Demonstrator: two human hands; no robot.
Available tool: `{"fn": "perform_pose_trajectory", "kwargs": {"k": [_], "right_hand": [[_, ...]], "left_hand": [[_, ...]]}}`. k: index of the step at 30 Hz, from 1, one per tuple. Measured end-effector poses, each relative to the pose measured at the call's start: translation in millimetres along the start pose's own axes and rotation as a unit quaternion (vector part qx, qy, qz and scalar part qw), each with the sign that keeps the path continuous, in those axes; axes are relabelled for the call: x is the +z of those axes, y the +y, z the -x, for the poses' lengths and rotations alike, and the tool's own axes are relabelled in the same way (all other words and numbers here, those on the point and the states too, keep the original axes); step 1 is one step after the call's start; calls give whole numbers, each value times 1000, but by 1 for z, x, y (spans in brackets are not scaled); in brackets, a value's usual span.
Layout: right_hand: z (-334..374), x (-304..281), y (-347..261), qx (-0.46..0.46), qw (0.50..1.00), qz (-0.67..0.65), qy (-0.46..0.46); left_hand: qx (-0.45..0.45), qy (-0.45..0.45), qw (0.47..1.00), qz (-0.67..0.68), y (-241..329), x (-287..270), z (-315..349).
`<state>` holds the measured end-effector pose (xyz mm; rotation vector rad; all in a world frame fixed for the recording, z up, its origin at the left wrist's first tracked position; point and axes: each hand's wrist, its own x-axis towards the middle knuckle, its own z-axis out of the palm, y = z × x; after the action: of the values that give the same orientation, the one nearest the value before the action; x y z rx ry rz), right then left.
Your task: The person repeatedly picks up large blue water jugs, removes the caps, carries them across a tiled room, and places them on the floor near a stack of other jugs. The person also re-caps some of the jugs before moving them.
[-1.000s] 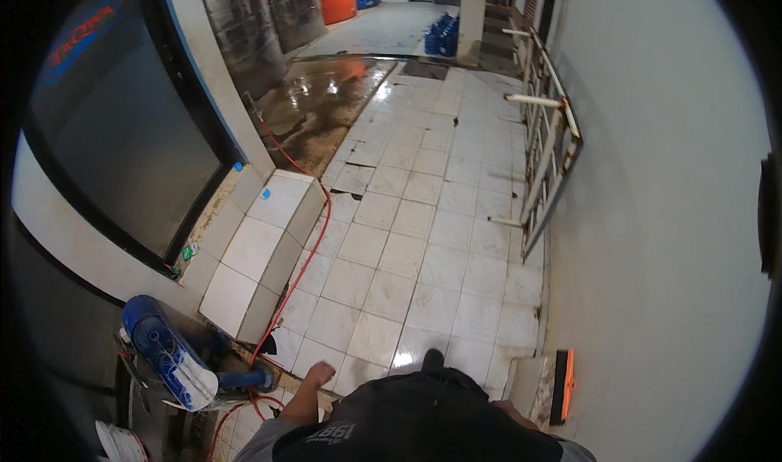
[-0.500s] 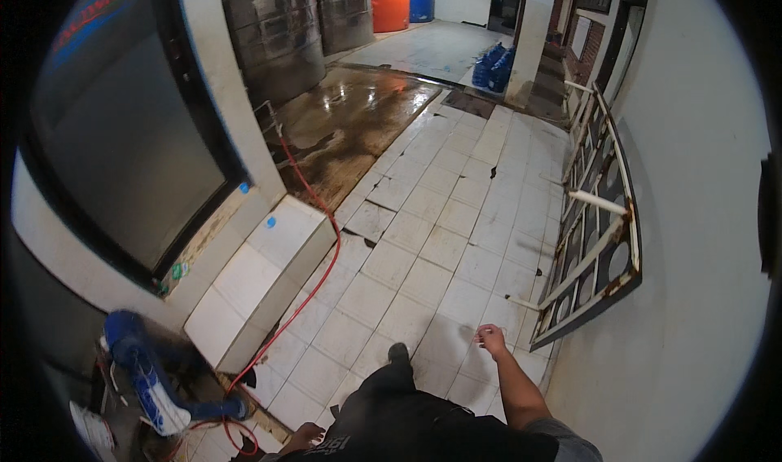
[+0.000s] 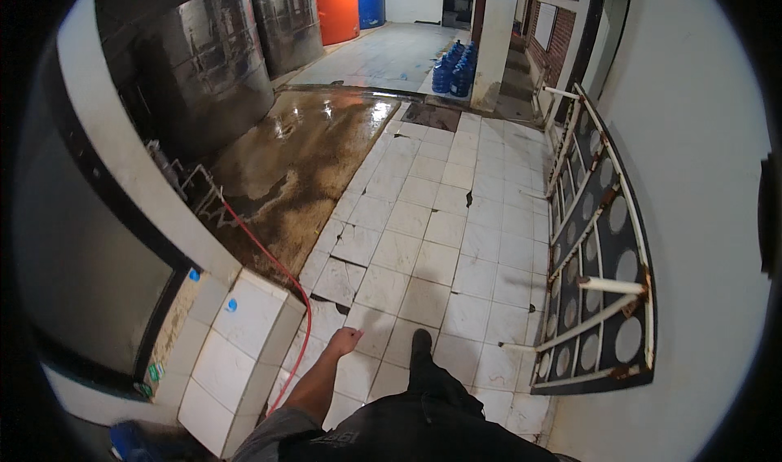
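Left hand (image 3: 346, 341) hangs near a red hose (image 3: 309, 311)

In the head view, the left hand is over the white floor tiles (image 3: 423, 242), arm reaching forward from a grey sleeve (image 3: 281, 431). Its fingers look loosely bent inward; I cannot tell whether they are pressed together. The right hand is outside the view, so I cannot tell its state.

The hose lies to the left of the hand, apart from it. It is thin and bright red, and it bows in one long curve. Its far end meets a pale pipe (image 3: 201, 169) at the left; from there it crosses the brown, wet ground (image 3: 277, 152), rounds the corner of a tiled step (image 3: 236, 360) and runs down beside it toward the sleeve.

A round blue cap (image 3: 232, 305) sits on the step. A dark shoe (image 3: 421, 346) points forward, right of the hand. Farther right, a rusty gate (image 3: 611, 285) with white bars stands along the wall (image 3: 700, 217).
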<state>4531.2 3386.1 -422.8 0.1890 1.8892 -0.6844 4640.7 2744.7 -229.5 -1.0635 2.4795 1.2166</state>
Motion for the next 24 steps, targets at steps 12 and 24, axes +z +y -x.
{"fn": "perform_pose_trajectory", "kwargs": {"k": [12,24], "right_hand": [[-301,-148,-543,-333,796,506,24],[-316,-117,-1039,-348,935,-59,42]], "left_hand": [[-204,-20,979,-5,-127,-15,-99],[-348,-134,879,297,-203,-134,-378]]}}
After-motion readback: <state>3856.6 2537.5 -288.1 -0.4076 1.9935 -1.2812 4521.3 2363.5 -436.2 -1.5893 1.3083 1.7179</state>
